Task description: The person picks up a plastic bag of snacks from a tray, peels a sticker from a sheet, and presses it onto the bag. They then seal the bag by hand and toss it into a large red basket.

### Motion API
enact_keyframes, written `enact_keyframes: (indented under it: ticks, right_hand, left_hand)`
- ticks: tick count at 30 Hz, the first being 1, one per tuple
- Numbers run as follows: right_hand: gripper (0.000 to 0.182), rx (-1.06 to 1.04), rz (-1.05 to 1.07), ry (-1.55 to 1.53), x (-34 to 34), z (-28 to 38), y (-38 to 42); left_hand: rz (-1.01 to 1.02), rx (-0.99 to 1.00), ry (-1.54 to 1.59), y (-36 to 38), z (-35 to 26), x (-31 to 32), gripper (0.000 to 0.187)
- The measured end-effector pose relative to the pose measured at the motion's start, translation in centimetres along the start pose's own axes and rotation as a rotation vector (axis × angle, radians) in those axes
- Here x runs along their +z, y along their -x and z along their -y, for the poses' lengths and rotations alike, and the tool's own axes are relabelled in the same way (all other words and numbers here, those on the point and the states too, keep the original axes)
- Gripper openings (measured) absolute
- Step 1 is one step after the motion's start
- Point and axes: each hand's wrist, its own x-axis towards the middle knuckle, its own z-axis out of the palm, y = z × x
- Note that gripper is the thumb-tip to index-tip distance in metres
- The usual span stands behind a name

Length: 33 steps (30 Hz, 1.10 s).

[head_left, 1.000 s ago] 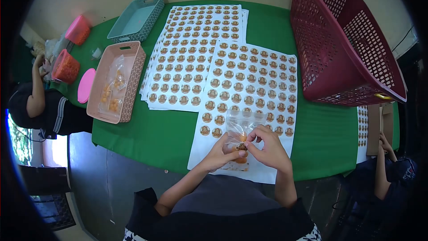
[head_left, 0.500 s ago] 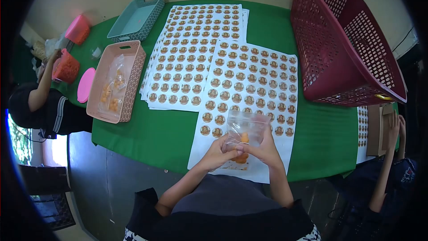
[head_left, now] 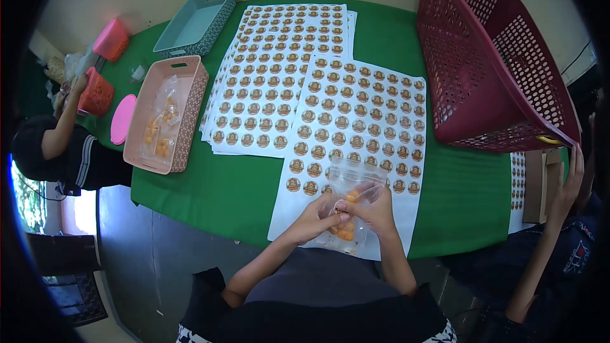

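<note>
Between my hands is a clear zip-top plastic bag point(head_left: 357, 176) with several round orange snack pieces point(head_left: 345, 231) inside. My left hand point(head_left: 316, 221) grips its left side, thumb on the front. From the right, my right hand point(head_left: 376, 213) is closed on the bag, with its thumb close to the left one. A small round white-edged sticker point(head_left: 339, 204) shows by the thumbs, partly covered. The bag is held over the lower part of a sheet of round brown-and-gold stickers point(head_left: 362, 111).
More sticker sheets point(head_left: 254, 92) are stacked to the left. Beyond them stand a pink basket point(head_left: 198, 98) holding bagged snacks and a green basket point(head_left: 219, 16). A tall maroon basket point(head_left: 460, 89) stands at right. People work at both sides, one near a cardboard box point(head_left: 537, 187).
The bag has tilted and shifted slightly between my hands, and the snack pieces sit differently. At right, the other person's hand has moved from the box up to the maroon basket's edge.
</note>
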Motion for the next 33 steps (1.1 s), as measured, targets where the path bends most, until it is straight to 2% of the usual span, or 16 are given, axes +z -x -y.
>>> enact_keyframes:
  ticks: [3,5,9,14,15,17,20,25,28,33]
  right_hand:
    - [0.036,-0.061,-0.015,-0.098,0.1,-0.8,0.3]
    - [0.033,0.107,0.026,-0.306,0.5,-0.2,0.6]
    - [0.033,0.034,0.063,-0.344,0.4,0.6,0.4]
    - [0.032,0.074,0.193,-0.478,0.4,0.9,0.5]
    - [0.032,0.063,0.195,-0.474,0.6,0.7,0.6]
    - [0.031,0.12,0.224,-0.213,0.7,0.0,0.9]
    - [0.032,0.183,0.181,-0.301,1.0,0.1,1.0]
    - [0.029,0.202,0.16,-0.237,0.8,-0.3,1.4]
    - [0.025,0.223,0.205,-0.239,1.1,0.7,2.0]
    - [0.022,0.188,0.25,-0.196,1.2,-0.6,1.8]
  left_hand:
    - [-0.032,0.083,0.038,0.0,0.7,0.2,0.044]
    - [-0.04,0.096,0.034,0.0,0.7,0.3,0.041]
    - [-0.083,0.136,0.023,0.4,-0.4,0.5,0.031]
    - [-0.154,0.181,-0.012,0.2,0.9,-0.1,0.025]
    - [-0.198,0.229,-0.029,-0.1,1.3,-0.3,0.024]
    - [-0.241,0.253,-0.018,-0.1,1.3,-0.1,0.022]
    - [-0.324,0.281,0.037,-0.1,1.1,0.7,0.02]
    - [-0.426,0.36,0.082,-0.2,0.4,0.1,0.017]
    - [-0.332,0.3,0.054,-0.1,-0.1,-0.7,0.014]
    - [-0.347,0.346,0.038,-0.1,-0.3,-0.4,0.016]
